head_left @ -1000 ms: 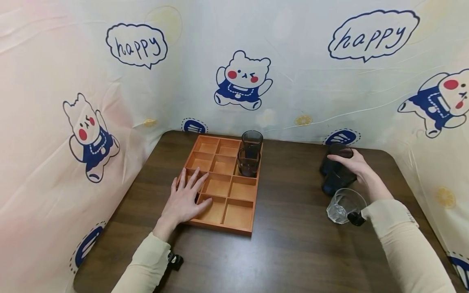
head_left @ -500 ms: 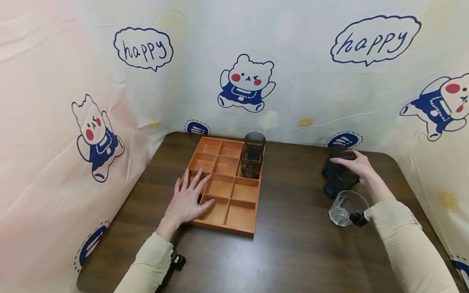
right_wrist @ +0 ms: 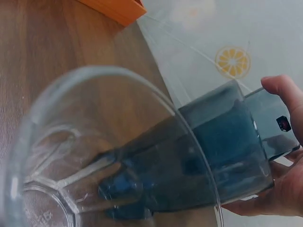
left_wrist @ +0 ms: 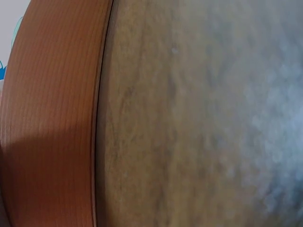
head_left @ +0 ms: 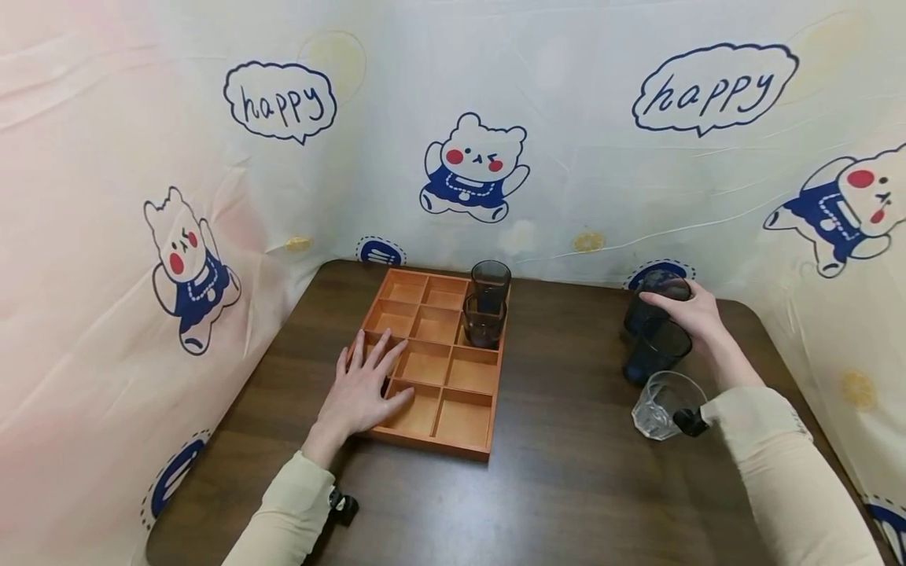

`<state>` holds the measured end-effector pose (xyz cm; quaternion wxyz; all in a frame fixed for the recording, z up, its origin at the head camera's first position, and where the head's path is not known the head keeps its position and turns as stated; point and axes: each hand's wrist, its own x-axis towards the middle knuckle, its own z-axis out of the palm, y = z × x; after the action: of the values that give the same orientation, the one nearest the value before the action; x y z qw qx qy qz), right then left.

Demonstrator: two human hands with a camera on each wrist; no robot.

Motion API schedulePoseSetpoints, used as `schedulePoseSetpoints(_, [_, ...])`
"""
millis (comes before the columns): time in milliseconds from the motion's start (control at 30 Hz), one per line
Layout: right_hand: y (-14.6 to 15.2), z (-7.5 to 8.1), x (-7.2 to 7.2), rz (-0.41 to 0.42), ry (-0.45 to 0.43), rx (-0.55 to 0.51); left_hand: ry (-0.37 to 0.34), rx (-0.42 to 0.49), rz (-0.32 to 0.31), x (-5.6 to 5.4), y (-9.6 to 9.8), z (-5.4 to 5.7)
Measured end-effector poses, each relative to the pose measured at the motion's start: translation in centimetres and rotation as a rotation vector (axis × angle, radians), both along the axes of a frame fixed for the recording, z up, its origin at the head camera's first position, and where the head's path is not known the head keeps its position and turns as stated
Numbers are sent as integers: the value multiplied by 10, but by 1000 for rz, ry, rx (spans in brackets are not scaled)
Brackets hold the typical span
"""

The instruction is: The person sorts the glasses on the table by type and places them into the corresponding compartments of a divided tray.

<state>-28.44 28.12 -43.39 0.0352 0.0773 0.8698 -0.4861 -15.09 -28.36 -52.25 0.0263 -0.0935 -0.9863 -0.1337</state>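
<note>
This looks like a small booth set up for recording: printed cloth (head_left: 566, 189) with cartoon bears (head_left: 474, 169) and the word "happy" hangs along three sides of a wooden table (head_left: 559, 472), and a small black camera (head_left: 346, 509) sits at each sleeve (head_left: 272, 519); the kind of building cannot be told

1. Looks like smooth wood on the divided tray (head_left: 463, 417)
2. Seems glossy tinted glass on the dark tumblers (head_left: 640, 314)
3. Shines faceted, glasslike, on the clear tumbler (head_left: 658, 409)
4. Shows wood grain and soft sheen on the tabletop (head_left: 559, 440)
5. Looks smooth but creased on the backdrop (head_left: 566, 173)
</note>
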Motion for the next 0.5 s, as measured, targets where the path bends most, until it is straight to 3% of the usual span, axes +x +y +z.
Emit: schedulePoseSetpoints(500, [-10,17,6,-6,65,-25,-1,13,2,0,-1,-1])
